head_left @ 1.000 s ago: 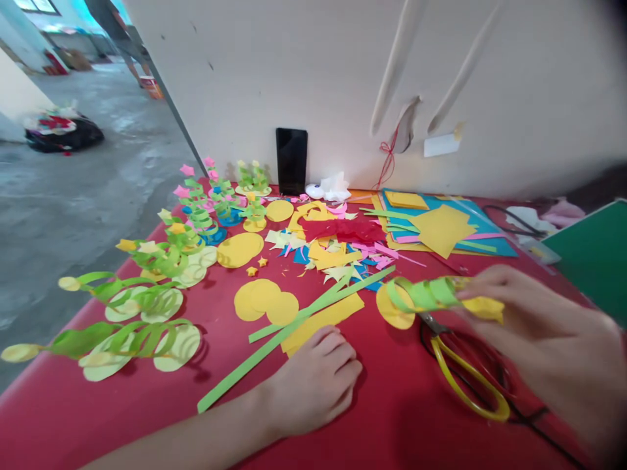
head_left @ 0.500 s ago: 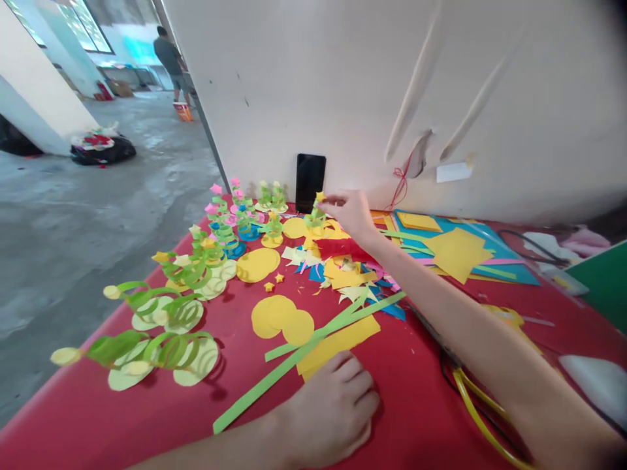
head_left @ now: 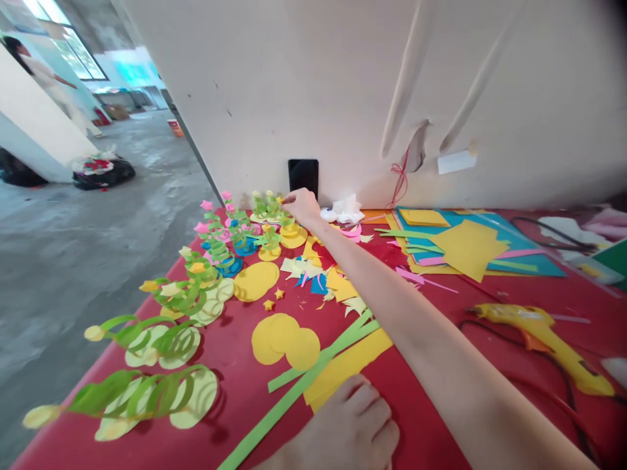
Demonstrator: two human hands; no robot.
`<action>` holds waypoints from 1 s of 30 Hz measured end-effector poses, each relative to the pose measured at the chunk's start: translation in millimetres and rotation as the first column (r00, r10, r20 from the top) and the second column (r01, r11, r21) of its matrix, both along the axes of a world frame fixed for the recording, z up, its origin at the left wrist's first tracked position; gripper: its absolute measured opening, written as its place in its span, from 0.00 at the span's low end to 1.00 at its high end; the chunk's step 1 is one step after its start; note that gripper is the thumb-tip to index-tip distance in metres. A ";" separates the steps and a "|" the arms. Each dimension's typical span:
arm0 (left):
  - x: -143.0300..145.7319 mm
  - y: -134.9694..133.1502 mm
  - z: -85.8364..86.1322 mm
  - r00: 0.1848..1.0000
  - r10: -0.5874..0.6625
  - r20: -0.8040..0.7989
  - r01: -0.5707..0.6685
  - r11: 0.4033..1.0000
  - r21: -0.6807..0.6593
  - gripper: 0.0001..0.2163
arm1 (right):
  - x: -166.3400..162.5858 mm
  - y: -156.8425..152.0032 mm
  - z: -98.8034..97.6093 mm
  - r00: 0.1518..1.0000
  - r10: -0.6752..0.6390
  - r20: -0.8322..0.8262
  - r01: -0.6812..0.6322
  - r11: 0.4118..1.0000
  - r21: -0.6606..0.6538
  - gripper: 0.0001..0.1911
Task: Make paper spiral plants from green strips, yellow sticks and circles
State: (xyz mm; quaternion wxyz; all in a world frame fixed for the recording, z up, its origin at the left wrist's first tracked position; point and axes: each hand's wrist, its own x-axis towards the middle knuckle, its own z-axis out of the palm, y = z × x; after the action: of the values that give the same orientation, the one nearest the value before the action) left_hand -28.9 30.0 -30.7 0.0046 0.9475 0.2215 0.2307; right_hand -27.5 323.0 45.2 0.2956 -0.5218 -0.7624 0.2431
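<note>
My right hand (head_left: 302, 205) is stretched far across the red table (head_left: 230, 365), fingers pinched on a small green spiral paper tree with a yellow star, over a yellow paper disc (head_left: 292, 236) near the wall. My left hand (head_left: 349, 432) rests at the near edge on a yellow paper sheet (head_left: 345, 367), fingers curled loosely, holding nothing. Long green paper strips (head_left: 313, 372) lie beside it. Finished spiral paper trees (head_left: 215, 251) stand in a row along the left side of the table.
A yellow glue gun (head_left: 543, 339) with a black cord lies at the right. Stacked coloured paper sheets (head_left: 460, 248) sit at the back right. Yellow paper circles (head_left: 284, 333) and scraps litter the middle. A black phone (head_left: 303, 176) leans on the wall. The table's left edge drops to a concrete floor.
My right hand carried the green spiral tree from the near right, over the scissors, to the back of the table. The left hand stayed put. The camera view shifted.
</note>
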 end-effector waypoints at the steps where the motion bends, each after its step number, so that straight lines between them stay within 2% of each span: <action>1: 0.2 0.4 0.1 1.000 -0.001 0.008 0.001 1.000 0.003 0.07 | -1.2 -0.4 0.5 1.000 0.006 -0.001 -0.006 1.000 -0.002 0.14; 8: 2.8 1.7 -2.1 0.993 0.005 0.120 -0.014 0.998 0.069 0.04 | -14.8 4.2 5.0 0.993 0.061 -0.096 -0.059 0.998 0.029 0.14; 13: 5.8 3.2 -4.5 0.992 0.017 0.128 -0.030 0.995 0.099 0.08 | -30.1 13.1 -9.5 0.979 0.044 -0.197 -0.042 0.999 0.015 0.15; 17: 5.6 5.2 -5.5 0.990 0.017 0.142 -0.036 0.991 0.131 0.07 | -36.1 15.5 -22.8 0.969 0.014 -0.246 -0.017 1.000 -0.009 0.15; 20: 4.6 5.8 -4.7 0.987 0.034 0.156 -0.059 0.985 0.159 0.07 | -35.5 14.0 -24.7 0.966 -0.001 -0.259 -0.002 1.000 -0.008 0.15; 25: 5.6 5.6 -1.6 0.981 0.037 0.192 -0.059 0.993 0.106 0.08 | -20.9 7.2 -6.0 0.972 -0.052 -0.228 0.062 0.997 0.037 0.15; 30: 5.6 5.5 -1.7 0.974 0.041 0.222 -0.053 0.998 0.045 0.08 | 18.0 -11.9 25.4 0.983 -0.081 -0.163 0.095 0.992 0.082 0.12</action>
State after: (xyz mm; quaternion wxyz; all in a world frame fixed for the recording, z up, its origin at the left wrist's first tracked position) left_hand -23.3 35.5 -32.5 -0.0002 0.9103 0.2361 0.3401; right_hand -9.5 311.2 70.6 0.3893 -0.5201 -0.7227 0.2362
